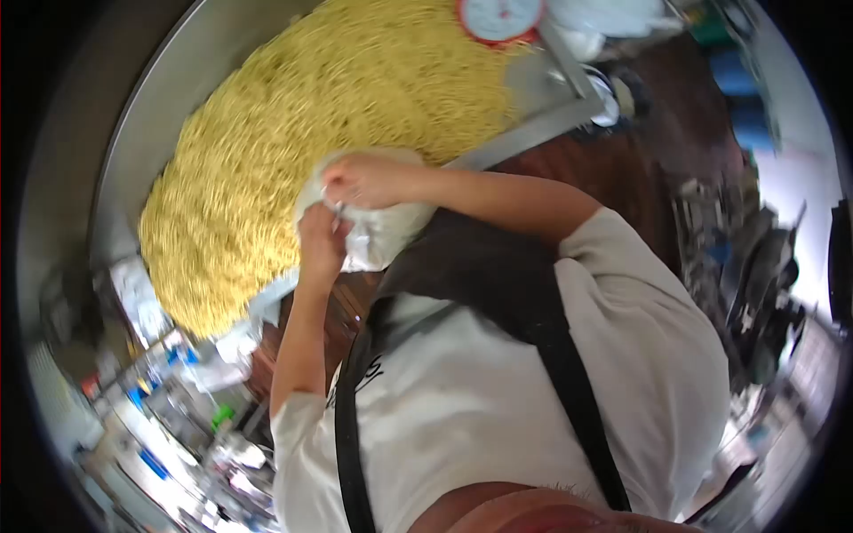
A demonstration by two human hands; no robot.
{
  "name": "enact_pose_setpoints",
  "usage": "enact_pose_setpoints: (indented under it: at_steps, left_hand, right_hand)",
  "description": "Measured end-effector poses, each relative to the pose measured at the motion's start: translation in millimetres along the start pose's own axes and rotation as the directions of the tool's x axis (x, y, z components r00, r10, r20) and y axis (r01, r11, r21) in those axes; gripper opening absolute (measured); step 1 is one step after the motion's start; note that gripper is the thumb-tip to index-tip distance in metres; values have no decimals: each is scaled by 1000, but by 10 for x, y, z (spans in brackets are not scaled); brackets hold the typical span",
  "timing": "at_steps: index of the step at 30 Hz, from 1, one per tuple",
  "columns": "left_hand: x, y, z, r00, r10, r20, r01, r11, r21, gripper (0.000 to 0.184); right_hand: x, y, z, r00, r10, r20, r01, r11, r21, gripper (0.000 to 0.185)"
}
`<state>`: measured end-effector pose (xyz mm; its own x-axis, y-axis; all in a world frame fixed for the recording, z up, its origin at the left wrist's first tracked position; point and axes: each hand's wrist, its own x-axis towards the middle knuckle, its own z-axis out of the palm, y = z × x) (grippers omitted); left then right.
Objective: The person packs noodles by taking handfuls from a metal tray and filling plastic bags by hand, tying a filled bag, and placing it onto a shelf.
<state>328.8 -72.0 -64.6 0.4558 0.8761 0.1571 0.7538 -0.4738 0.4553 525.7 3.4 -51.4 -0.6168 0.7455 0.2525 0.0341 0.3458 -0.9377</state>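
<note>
A whitish, translucent plastic bag [384,233] is in front of my apron, at the near edge of a big heap of yellow noodle-like strands [338,89]. My left hand [322,238] is closed, fingers pinching the gathered top of the bag. Just above it, my right hand [362,180] is closed on the same part of the bag, its fingers close to those of the left. What the bag holds cannot be made out clearly. Motion blurs the strands.
A metal-walled tray [147,115] holds the heap. A red-rimmed dial scale [501,16] stands at its far right, near a metal bar [533,129] along the edge. White plastic bags [235,342] and clutter lie at the left. Blue containers [742,98] stand at the right.
</note>
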Motion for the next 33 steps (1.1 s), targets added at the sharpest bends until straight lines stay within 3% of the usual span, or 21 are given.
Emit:
enact_pose_setpoints:
  at_steps: [1,4,5,6,9,11,12,15,18,21,23,27,28,33]
  left_hand:
    - [29,28,-52,997,-62,55,63,998,-7,35]
    - [114,-137,-58,979,71,190,-90,991,95,22]
    - [226,-272,-80,949,149,276,-149,989,-22,22]
    - [284,-293,-140,929,99,356,-66,992,-104,23]
    - [441,-451,-226,831,59,553,79,972,-222,23]
    - [467,-645,-103,809,99,580,139,926,-352,25]
    - [566,-493,-180,781,127,611,52,963,-266,24]
    - [755,-112,-52,756,172,632,155,890,-428,21]
    - [1051,564,-33,684,154,713,137,933,-333,18]
    - [1221,1162,237,608,341,717,65,878,-474,16]
    - [1311,1756,485,525,434,732,-84,882,-463,16]
    - [1318,3093,1184,405,555,727,-350,828,-438,19]
    - [1270,3456,1365,371,619,693,-363,783,-505,21]
    - [831,5418,2107,226,731,644,-607,623,-493,27]
  right_hand:
    - [-15,14,24,999,24,-41,-24,1000,-6,23]
    - [-281,-3,25,987,138,-83,-138,990,-1,25]
    - [-419,32,-53,971,194,-140,-197,980,-7,25]
    - [-489,121,-31,973,193,-122,-200,979,-48,21]
    - [-920,-99,-108,905,295,-308,-301,953,29,30]
    - [-1334,-238,-162,850,290,-439,-298,953,52,33]
    - [-1573,-343,-180,813,297,-502,-313,948,54,31]
    - [-2350,-572,-135,671,360,-648,-411,908,80,26]
    - [-3143,-708,69,468,378,-798,-473,871,134,22]
    - [-3931,-977,304,230,372,-899,-533,821,204,22]
    - [-4476,-1110,452,94,389,-916,-517,806,289,22]
    - [-5673,-1509,675,-82,330,-941,-516,793,323,23]
    - [-5997,-1600,714,-138,304,-943,-510,794,331,23]
    - [-7222,-2215,973,-366,242,-899,-482,777,405,24]
